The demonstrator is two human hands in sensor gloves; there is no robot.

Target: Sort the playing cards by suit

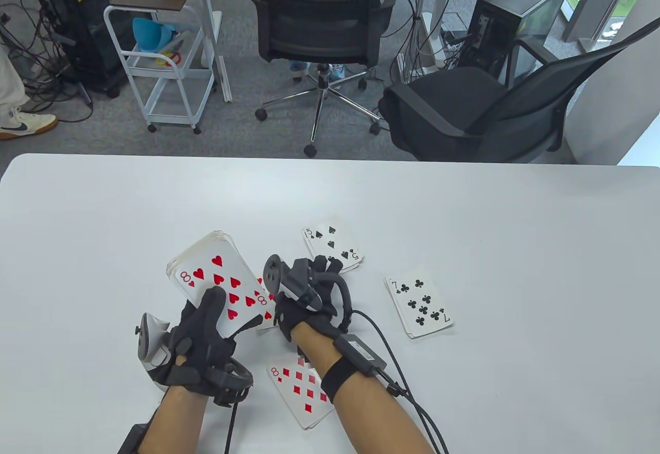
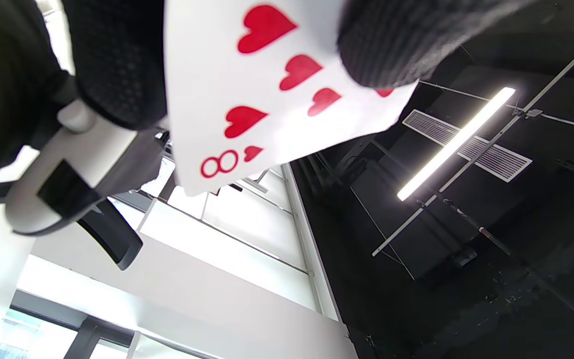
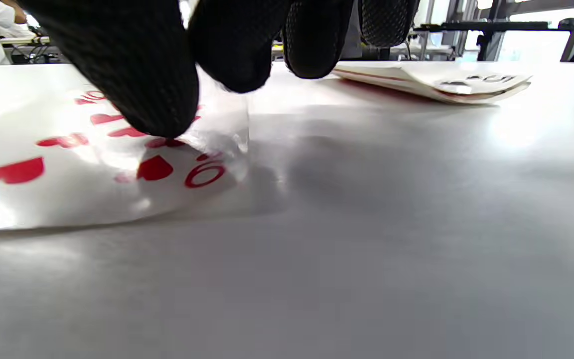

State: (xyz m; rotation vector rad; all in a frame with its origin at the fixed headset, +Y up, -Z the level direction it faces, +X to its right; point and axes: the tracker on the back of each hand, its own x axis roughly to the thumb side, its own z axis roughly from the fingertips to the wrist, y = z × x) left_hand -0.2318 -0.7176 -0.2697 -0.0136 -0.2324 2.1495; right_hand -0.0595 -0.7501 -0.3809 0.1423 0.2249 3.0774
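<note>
My left hand (image 1: 203, 333) grips a face-up deck (image 1: 219, 271) above the table, thumb across the top card, an 8 of hearts (image 2: 267, 104). My right hand (image 1: 304, 294) reaches down just right of the deck. Its fingertips (image 3: 152, 94) press on a hearts card (image 3: 68, 174) lying flat on the table; only that card's edge (image 1: 266, 318) shows in the table view. A spades pile topped by a 5 (image 1: 332, 247) lies beyond the right hand. A clubs pile topped by a 7 (image 1: 420, 302) lies to its right. A diamonds pile topped by an 8 (image 1: 301, 387) lies under my right forearm.
The white table (image 1: 515, 227) stretches wide on all sides of the piles. The spades pile also shows in the right wrist view (image 3: 441, 82). Office chairs (image 1: 319, 15) and a cart (image 1: 165, 62) stand on the floor beyond the far edge.
</note>
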